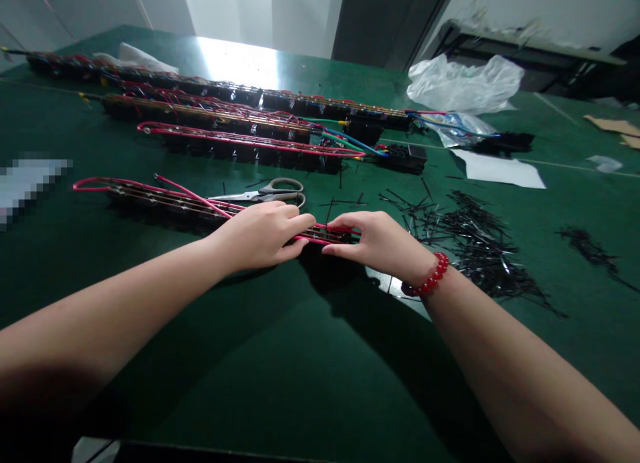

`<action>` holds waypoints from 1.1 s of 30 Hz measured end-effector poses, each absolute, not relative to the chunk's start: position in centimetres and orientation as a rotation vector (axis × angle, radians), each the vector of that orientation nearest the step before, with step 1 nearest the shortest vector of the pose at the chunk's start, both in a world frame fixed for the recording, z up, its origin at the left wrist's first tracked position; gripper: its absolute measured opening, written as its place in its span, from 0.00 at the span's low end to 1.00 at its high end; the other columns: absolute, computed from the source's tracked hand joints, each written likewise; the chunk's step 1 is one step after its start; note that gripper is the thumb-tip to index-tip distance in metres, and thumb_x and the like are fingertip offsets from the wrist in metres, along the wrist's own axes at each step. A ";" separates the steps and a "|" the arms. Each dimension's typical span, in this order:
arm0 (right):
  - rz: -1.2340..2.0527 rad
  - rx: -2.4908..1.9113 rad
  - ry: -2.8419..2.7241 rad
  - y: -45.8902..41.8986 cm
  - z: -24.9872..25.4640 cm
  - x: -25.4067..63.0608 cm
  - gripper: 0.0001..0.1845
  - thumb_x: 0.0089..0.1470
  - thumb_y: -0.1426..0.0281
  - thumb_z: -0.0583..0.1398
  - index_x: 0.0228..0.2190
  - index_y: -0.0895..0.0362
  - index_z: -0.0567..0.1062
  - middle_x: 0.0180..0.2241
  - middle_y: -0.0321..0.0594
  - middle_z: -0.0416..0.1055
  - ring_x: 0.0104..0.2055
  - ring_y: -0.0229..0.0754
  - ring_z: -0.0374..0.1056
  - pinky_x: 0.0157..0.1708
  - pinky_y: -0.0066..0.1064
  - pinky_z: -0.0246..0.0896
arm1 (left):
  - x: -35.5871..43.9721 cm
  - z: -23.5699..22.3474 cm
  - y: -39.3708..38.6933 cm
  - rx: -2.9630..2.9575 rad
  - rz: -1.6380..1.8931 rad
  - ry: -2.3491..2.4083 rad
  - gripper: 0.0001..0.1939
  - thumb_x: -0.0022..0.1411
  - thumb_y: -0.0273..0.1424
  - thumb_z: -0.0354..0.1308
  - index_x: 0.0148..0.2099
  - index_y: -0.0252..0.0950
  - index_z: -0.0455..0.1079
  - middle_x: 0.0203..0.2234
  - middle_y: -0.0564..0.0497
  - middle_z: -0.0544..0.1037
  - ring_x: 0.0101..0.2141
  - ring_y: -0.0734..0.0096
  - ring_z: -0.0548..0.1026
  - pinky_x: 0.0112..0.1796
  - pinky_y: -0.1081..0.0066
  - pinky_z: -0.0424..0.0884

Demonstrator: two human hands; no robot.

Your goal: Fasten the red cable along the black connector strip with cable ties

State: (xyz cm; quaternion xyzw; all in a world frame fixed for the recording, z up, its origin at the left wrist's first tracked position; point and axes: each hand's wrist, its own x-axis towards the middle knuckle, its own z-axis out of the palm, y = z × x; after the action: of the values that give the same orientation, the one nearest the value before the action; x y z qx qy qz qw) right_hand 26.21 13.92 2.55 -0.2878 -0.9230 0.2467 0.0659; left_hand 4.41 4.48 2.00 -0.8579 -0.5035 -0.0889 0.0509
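Holding a red-wired strip point(193, 213), left hand point(263, 235) beside right hand point(383, 243), scissors point(264, 195) beyond.

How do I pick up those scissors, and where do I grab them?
Best, I think, to grip the scissors by the handle loops, coming from the right and above: those loops lie at that end, while the blades point left. The left hand is close on the near side, so that way looks more crowded.
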 end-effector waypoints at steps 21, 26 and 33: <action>0.997 -0.882 -2.735 13.9 3.2 26.1 0.17 0.51 0.58 0.67 0.40 0.54 0.79 0.40 0.38 0.80 0.41 0.44 0.73 0.39 0.32 0.65 | 5.1 4.3 3.1 -2.266 -0.146 -1.113 0.15 0.69 0.22 0.44 0.39 0.36 0.73 0.30 0.49 0.72 0.31 0.66 0.72 0.29 0.68 0.64; 1.042 -0.885 -2.731 14.1 3.2 26.2 0.20 0.49 0.58 0.68 0.42 0.54 0.79 0.41 0.39 0.79 0.43 0.45 0.73 0.42 0.34 0.66 | 5.9 5.4 2.2 -2.245 -0.120 -1.036 0.15 0.68 0.21 0.46 0.36 0.35 0.73 0.28 0.49 0.71 0.28 0.67 0.70 0.27 0.67 0.64; 1.054 -0.871 -2.749 14.1 3.4 26.2 0.22 0.47 0.56 0.69 0.42 0.54 0.79 0.40 0.38 0.80 0.42 0.45 0.74 0.43 0.34 0.66 | 6.1 5.9 1.9 -2.254 -0.132 -0.980 0.15 0.68 0.20 0.46 0.36 0.35 0.73 0.28 0.50 0.71 0.29 0.68 0.70 0.28 0.67 0.66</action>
State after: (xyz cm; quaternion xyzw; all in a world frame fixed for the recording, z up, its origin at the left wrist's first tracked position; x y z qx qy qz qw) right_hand 26.20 14.10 3.38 -0.2835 -0.8947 0.3432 0.0358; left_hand 6.08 1.91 5.88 -0.8632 -0.3753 -0.0504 0.3339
